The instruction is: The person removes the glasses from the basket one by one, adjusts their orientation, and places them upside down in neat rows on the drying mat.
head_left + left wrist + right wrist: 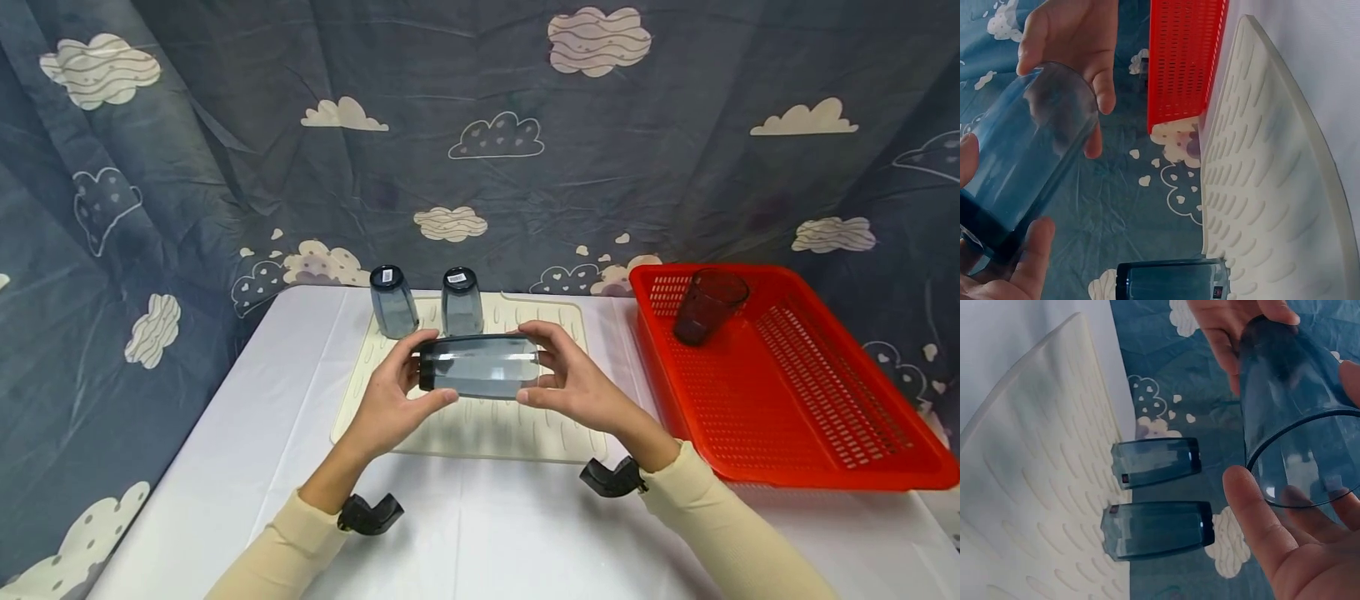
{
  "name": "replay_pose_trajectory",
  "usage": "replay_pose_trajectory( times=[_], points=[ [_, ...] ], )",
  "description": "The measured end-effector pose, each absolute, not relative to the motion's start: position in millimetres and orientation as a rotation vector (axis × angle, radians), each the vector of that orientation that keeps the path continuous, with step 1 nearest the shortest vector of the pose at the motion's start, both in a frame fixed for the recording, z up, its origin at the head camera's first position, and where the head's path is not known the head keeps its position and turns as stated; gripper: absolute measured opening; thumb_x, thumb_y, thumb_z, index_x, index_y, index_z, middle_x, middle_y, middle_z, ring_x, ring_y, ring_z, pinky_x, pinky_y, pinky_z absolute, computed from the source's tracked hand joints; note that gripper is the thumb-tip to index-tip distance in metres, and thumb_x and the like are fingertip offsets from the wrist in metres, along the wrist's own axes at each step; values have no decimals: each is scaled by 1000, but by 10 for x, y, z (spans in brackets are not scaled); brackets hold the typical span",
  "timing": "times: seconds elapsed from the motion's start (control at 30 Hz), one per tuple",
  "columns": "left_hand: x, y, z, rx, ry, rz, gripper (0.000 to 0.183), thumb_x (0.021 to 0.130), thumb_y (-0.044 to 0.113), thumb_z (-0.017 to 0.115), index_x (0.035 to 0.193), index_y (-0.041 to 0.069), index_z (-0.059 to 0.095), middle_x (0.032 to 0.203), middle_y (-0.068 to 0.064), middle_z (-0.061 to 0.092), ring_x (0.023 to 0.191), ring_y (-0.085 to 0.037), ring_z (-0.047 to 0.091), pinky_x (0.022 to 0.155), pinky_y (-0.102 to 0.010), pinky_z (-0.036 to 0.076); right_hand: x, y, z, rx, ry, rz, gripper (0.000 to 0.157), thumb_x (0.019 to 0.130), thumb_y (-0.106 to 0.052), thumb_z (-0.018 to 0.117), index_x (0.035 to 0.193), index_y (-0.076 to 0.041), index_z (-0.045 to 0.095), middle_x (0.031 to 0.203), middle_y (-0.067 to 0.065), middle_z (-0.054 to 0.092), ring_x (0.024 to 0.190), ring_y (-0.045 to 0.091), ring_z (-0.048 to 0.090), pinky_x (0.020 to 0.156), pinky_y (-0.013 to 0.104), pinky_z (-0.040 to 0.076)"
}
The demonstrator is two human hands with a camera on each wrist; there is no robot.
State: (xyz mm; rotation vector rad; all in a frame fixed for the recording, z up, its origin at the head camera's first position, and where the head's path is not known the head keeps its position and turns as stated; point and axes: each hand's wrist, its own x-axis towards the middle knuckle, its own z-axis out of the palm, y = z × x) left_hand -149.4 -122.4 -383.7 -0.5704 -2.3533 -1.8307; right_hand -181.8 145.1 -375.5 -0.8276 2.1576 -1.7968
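Glass (480, 367) held sideways above cream mat (487, 437), base gripped by curled left hand (392, 406), rim by curled right hand (576, 380); upturned glasses (462, 310) behind.

A big dark blue-gray cloth (420, 75) hangs like a wall behind the table and along its left and right sides. It has creases and soft folds. Pale clouds are all over it: some are plain (806, 118), some have wavy lines (600, 40), and some are just white outlines (497, 137). Little hearts (1144, 180) sit near some clouds. A smooth white tablecloth (225, 467) with faint fold lines covers the table. Soft gray shadows (645, 525) fall on it.
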Motion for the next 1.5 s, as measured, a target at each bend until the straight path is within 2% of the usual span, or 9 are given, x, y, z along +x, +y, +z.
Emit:
replay_pose_trajectory(
  times=[0.37,0.6,0.7,0.87,1.03,1.17,1.23,1.5],
  points=[
    [-1477,-1293,-3702,-569,-2391,-1831,75,79,-3,79,144,10,45,136,-18,51,109,-23,56,85,-20,53,-1790,1409,-3779,-876,2190,-1709,81,84,-2,72,151,-5,25,147,22,38,114,35,57,87,27,59],
    [-1528,-1353,-3557,-605,-2498,-1557,72,75,5,84,138,13,51,128,-11,56,106,-21,59,83,-28,57,-1801,1530,-3759,-886,2311,-1630,74,91,-7,68,152,-10,26,154,18,37,131,40,52,98,33,55],
    [-1542,-1385,-3488,-613,-2543,-1443,71,74,8,86,137,15,53,123,-8,56,106,-20,59,85,-34,58,-1787,1603,-3753,-846,2387,-1602,71,93,-8,66,152,-10,26,154,18,37,133,42,51,99,36,54],
    [-1559,-1431,-3413,-598,-2591,-1355,71,75,12,86,137,15,52,125,-7,56,108,-21,58,88,-40,58,-1742,1731,-3746,-787,2519,-1482,67,95,-12,64,152,-9,28,154,19,37,131,41,53,100,50,53],
    [-1594,-1446,-3358,-589,-2640,-1195,71,74,17,87,136,15,53,124,-8,57,102,-22,59,85,-39,58,-1689,1870,-3696,-711,2622,-1344,70,93,-18,66,152,-11,28,156,18,34,133,42,51,100,57,52],
    [-1628,-1468,-3306,-613,-2662,-1009,71,71,20,89,133,14,56,118,-9,58,95,-21,58,80,-36,53,-1664,1947,-3643,-668,2688,-1292,73,92,-19,67,153,-13,28,156,17,35,133,42,49,100,59,51],
    [-1653,-1479,-3273,-646,-2669,-946,72,70,18,90,133,13,56,116,-9,58,95,-22,57,80,-38,51,-1651,1971,-3626,-673,2727,-1274,72,91,-18,68,152,-12,30,154,17,36,133,41,49,99,58,52],
    [-1778,-1462,-3099,-752,-2778,-799,73,73,17,87,138,12,53,117,-10,55,97,-23,58,83,-39,53,-1596,2058,-3629,-733,2855,-1167,69,88,-19,71,147,-8,38,151,16,39,131,40,47,96,58,53]
  ],
)
